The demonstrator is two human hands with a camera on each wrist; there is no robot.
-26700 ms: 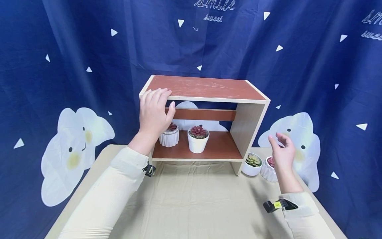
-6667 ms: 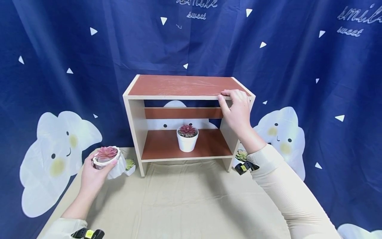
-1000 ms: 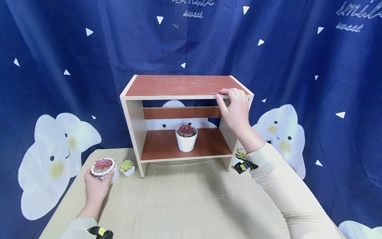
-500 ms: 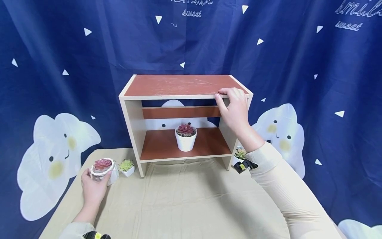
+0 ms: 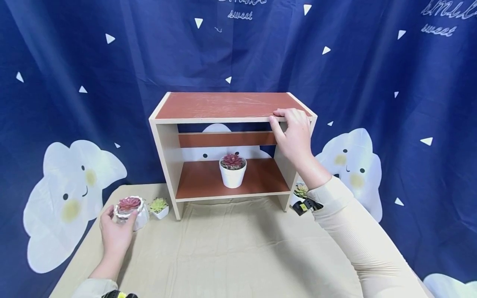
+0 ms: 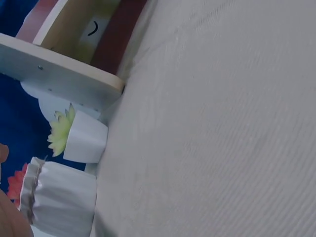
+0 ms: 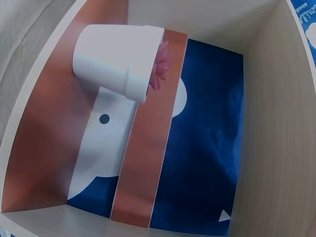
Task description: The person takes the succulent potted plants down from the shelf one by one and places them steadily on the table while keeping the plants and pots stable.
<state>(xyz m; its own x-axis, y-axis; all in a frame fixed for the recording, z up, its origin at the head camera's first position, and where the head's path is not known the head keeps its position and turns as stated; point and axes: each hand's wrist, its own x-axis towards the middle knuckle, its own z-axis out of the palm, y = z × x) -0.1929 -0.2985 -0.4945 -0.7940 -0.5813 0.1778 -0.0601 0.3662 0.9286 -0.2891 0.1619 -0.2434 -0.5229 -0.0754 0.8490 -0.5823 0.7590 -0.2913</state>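
Observation:
My left hand [image 5: 116,231] is at a ruffled white pot with a red succulent [image 5: 138,216], which stands upright on the table. Thumb and fingers spread loosely about its rim; in the left wrist view the pot [image 6: 64,197] sits on the cloth with fingertips close to its top. Just right of it is a small white pot with a green succulent [image 5: 159,209]. My right hand [image 5: 296,138] holds the front right corner of the shelf unit [image 5: 223,106], fingers over the top, thumb at the front edge. Inside stands a smooth white pot with a red succulent [image 5: 232,177].
Another green succulent in a pale pot [image 5: 300,191] is partly hidden behind the shelf's right side and my right wrist. A beige cloth covers the table [image 5: 223,248]. Behind the unit hangs a dark blue curtain [image 5: 149,62] with cloud faces.
The ruffled pot left the shelf's lower board and came down on the table at left; my left hand has just loosened around it. My right hand moved onto the shelf corner earlier and stays there.

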